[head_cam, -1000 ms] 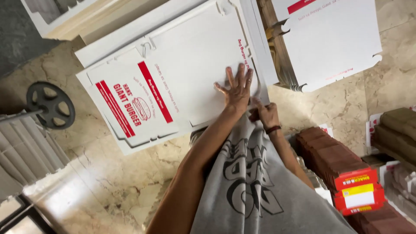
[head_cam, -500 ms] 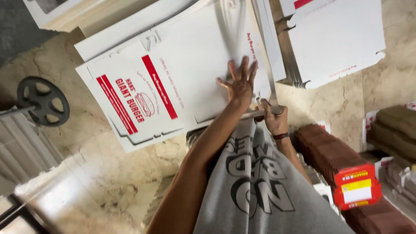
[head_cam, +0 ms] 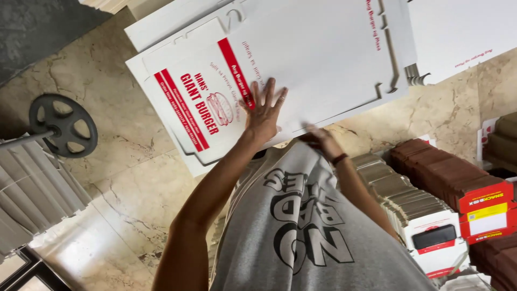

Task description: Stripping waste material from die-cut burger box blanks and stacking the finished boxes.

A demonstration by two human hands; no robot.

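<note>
A stack of flat white cardboard box blanks with red print lies on the marble floor in front of me. My left hand rests palm down on the top blank, fingers spread, beside the red stripe. My right hand, with a dark band on its wrist, is blurred at the near edge of the same blank, and its fingers curl around that edge. My grey printed shirt fills the bottom of the view.
A second pile of white blanks lies at the top right. Bundles of brown flat cardboard with red labels and a white box stand at the right. At the left are a black wheel and grey slats.
My left hand has slid left across the top blank towards the red stripe. My right hand has come up to the blank's near edge. The view has closed in on the stack.
</note>
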